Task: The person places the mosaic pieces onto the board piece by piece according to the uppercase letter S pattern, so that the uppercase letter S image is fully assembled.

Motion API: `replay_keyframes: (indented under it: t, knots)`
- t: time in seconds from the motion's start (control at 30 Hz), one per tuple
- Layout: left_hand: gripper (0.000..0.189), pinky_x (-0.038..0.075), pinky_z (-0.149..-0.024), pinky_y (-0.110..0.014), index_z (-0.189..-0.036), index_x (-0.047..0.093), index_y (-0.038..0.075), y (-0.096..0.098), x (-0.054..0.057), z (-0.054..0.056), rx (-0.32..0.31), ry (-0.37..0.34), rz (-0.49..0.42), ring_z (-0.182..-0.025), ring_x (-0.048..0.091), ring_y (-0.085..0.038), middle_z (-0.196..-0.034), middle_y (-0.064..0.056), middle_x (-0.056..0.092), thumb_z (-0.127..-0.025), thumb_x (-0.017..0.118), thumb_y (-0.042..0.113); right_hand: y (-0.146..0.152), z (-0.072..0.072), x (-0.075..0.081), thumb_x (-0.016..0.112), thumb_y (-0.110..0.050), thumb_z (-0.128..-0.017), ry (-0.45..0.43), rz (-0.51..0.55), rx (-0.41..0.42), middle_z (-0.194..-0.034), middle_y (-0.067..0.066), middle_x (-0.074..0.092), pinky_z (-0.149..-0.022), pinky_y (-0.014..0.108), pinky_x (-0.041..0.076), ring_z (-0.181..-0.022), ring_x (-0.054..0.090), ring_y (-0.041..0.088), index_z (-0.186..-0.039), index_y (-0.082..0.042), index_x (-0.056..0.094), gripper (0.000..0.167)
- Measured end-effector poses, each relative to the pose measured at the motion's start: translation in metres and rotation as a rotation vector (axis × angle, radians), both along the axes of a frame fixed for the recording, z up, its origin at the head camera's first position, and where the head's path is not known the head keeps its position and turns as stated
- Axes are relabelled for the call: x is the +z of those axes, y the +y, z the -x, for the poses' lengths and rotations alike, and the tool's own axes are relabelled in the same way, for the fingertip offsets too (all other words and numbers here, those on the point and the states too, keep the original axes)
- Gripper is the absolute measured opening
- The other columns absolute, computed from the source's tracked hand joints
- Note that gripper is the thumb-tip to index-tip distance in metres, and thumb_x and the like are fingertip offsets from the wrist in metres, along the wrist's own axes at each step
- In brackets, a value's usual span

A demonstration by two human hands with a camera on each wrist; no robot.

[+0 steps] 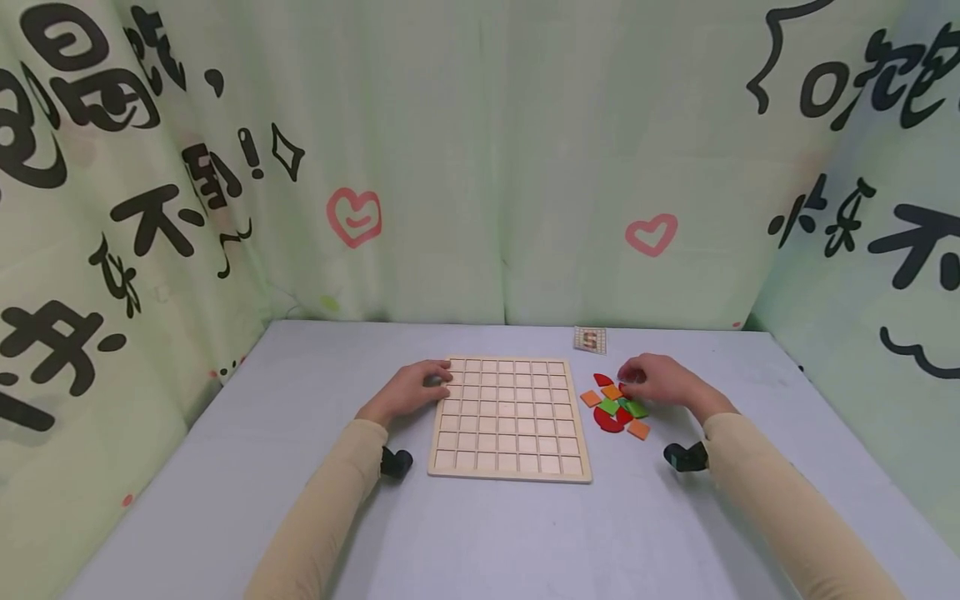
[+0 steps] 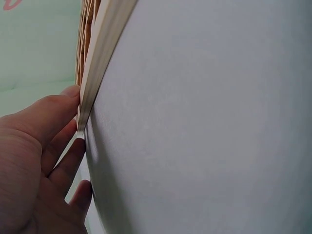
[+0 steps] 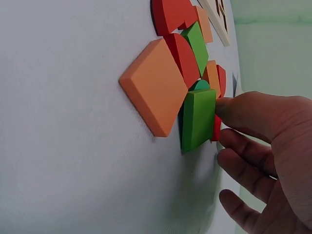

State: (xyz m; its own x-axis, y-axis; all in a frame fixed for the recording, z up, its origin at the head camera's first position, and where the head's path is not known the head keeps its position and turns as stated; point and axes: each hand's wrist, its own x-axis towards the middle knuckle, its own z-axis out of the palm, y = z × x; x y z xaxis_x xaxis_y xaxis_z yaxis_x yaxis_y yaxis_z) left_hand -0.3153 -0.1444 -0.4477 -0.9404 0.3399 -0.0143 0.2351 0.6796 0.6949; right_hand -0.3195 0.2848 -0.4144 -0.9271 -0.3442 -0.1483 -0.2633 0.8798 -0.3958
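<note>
A wooden board with a grid of square cells (image 1: 507, 419) lies flat on the table. At its left edge my left hand (image 1: 411, 390) touches the rim with thumb and fingertips, the other fingers loosely bent. The board's side (image 2: 100, 53) rises past the thumb in the left wrist view. My right hand (image 1: 663, 383) reaches into a cluster of coloured pieces right of the board. Its thumb and forefinger pinch at a red piece (image 3: 216, 129), partly hidden behind a green block (image 3: 199, 119). Next to these lie an orange block (image 3: 155, 87) and a red curved piece (image 3: 183, 58).
A small patterned card (image 1: 590, 340) lies near the table's back edge. Another orange piece (image 1: 638, 429) sits at the cluster's front. Printed curtains (image 1: 502, 167) hang behind and on both sides. Each wrist wears a black camera (image 1: 396, 463).
</note>
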Motion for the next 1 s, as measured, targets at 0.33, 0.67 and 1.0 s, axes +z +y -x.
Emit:
replay_keyframes:
  t: [0.33,0.67,1.0]
  knots:
    - [0.026,0.028,-0.125,-0.044,-0.119,0.069,0.007,0.0,0.0,0.003,0.004,0.0,-0.002,-0.149,0.036,-0.028,-0.153,-0.006,0.05,-0.094,0.069,0.015,-0.001,0.004,0.004,0.066,-0.009,-0.091,-0.082,0.006,0.032,-0.115,0.017,0.068,-0.095,0.05,0.056,-0.103,0.06,0.029,-0.123,0.002,0.064,0.034]
    - [0.026,0.029,-0.124,-0.045,-0.118,0.07,0.006,0.001,0.001,0.001,0.005,0.009,-0.001,-0.148,0.038,-0.029,-0.152,-0.007,0.051,-0.094,0.07,0.014,-0.004,0.006,0.009,0.071,-0.008,-0.089,-0.122,-0.007,0.046,-0.11,0.013,0.068,-0.094,0.047,0.057,-0.1,0.061,0.026,-0.122,0.001,0.064,0.035]
    - [0.025,0.029,-0.124,-0.045,-0.119,0.069,0.007,0.001,0.0,0.001,0.009,-0.003,0.008,-0.148,0.037,-0.029,-0.152,-0.007,0.051,-0.094,0.069,0.014,0.0,0.004,0.008,0.069,-0.01,-0.092,-0.061,-0.025,-0.05,-0.108,0.019,0.067,-0.092,0.049,0.057,-0.098,0.059,0.031,-0.117,0.005,0.065,0.03]
